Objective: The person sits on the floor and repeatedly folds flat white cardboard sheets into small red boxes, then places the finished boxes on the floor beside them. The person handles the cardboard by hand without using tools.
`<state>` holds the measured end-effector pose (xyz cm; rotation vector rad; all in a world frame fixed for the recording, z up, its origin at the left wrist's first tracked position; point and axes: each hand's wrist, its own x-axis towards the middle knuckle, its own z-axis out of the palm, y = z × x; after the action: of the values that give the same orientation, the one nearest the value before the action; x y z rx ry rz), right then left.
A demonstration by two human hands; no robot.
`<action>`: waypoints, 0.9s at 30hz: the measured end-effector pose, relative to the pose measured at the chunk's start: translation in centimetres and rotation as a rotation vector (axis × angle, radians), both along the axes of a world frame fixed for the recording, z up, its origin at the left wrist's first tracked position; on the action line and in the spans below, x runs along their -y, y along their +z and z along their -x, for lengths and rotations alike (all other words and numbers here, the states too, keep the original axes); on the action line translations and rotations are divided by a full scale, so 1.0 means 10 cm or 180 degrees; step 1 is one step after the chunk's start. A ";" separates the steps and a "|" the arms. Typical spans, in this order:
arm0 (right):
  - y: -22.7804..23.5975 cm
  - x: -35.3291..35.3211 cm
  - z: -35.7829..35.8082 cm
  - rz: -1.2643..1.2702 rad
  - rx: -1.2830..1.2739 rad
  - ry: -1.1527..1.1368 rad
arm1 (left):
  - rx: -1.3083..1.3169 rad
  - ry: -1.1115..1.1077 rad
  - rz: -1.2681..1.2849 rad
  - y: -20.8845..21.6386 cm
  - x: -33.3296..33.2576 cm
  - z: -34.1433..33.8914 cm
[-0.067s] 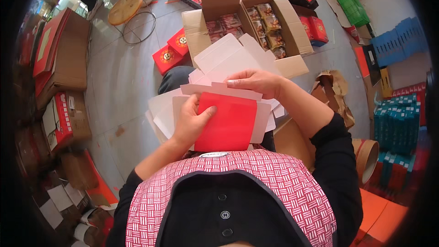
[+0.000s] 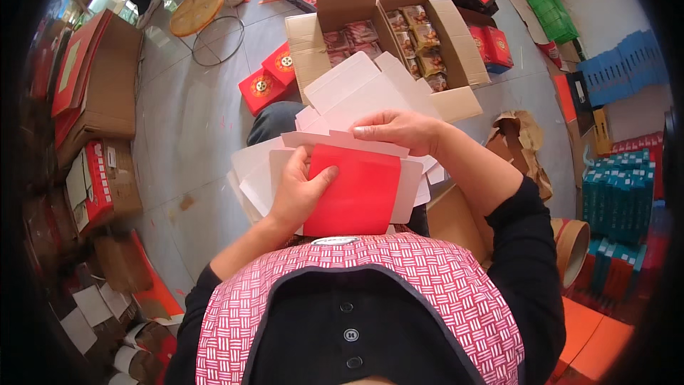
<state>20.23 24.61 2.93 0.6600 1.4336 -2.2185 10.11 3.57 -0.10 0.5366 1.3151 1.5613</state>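
Observation:
A red box blank (image 2: 358,189) with pale flaps lies over my lap, its red face up. My left hand (image 2: 303,184) grips its left side, thumb on the red face and the other fingers mostly behind it. At the far edge, my right hand (image 2: 399,130) pinches the pale flap (image 2: 342,140) between thumb and fingers. Beneath and beyond it spread several more flat card blanks (image 2: 367,93), pale side up, fanned across my knees.
An open carton (image 2: 303,46) of small wrapped packets stands just ahead. Red boxes (image 2: 261,87) sit on the floor left of it. Farther left is a round wooden stool (image 2: 197,13), with another person's shoes behind it. Stacked teal boxes (image 2: 617,196) line the right side.

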 end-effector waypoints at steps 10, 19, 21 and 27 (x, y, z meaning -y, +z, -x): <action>0.30 0.03 0.25 -0.0521 0.0868 0.0407 | -0.1002 0.0094 -0.0111 0.06 0.10 -0.02; 0.21 0.13 0.23 -0.1283 -0.0327 0.1162 | -0.0527 0.0085 -0.0153 0.04 0.11 0.03; 0.16 0.11 0.21 -0.1394 -0.0503 0.1186 | -0.0477 -0.0055 -0.0206 0.12 0.15 0.04; 0.06 0.08 0.20 -0.1038 -0.0801 0.1000 | -0.1327 -0.0374 -0.0490 0.05 0.24 0.20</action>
<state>18.25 23.85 3.52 0.2310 1.9032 -1.8908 8.09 1.13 0.35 1.0619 1.4436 1.5097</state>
